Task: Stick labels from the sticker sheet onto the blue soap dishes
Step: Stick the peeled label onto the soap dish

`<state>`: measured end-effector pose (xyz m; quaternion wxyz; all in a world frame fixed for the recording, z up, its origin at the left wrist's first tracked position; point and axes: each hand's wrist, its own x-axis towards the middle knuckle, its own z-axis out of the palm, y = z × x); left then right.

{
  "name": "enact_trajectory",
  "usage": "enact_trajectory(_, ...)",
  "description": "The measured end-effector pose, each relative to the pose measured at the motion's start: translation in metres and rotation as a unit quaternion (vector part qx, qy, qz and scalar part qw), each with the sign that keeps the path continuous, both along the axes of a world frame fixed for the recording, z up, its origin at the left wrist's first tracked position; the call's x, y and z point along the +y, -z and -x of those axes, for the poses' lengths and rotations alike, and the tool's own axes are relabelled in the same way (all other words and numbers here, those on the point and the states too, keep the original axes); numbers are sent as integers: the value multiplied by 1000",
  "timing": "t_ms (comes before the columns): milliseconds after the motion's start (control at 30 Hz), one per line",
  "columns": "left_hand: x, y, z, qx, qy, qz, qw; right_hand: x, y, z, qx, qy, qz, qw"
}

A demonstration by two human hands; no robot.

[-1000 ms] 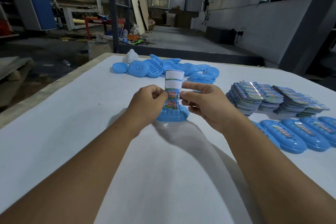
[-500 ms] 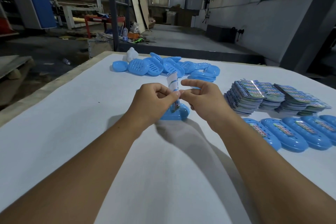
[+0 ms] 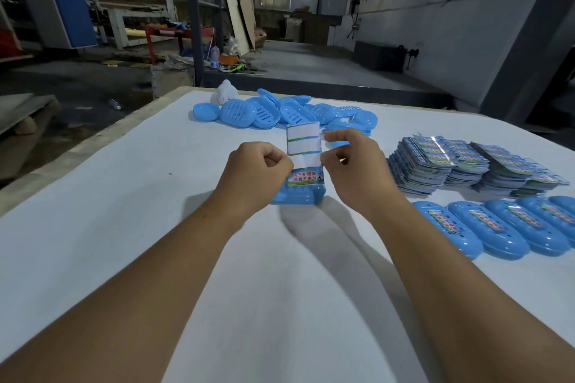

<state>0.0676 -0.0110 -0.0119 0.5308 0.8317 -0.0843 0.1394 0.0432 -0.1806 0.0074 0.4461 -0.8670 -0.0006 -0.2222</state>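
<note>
Left hand (image 3: 259, 176) and right hand (image 3: 353, 169) each pinch the sticker sheet (image 3: 304, 155) upright over a blue soap dish (image 3: 295, 196) at table centre. Peeling step; next, lay label flat. Unlabelled dishes (image 3: 280, 113) at 12 o'clock.

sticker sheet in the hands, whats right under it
A blue soap dish lies on the white table below the sticker sheet, which the left hand and right hand pinch. The sheet and hands cover the dish's far part.

Blue soap dishes (image 3: 281, 112); white sticker sheet (image 3: 304, 148), red-lettered label (image 3: 305, 178).
</note>
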Motion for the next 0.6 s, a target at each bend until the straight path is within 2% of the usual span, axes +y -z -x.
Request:
enact_trajectory(200,6,0,0,-20,-46,-66,997,-8,0,0,4,46,87,995)
enact_trajectory(400,7,-2,0,-12,-56,-72,996,-14,3,0,11,93,201,975)
enact_trajectory(600,8,-2,-3,-7,-84,-89,992,-26,2,-1,99,152,259,949)
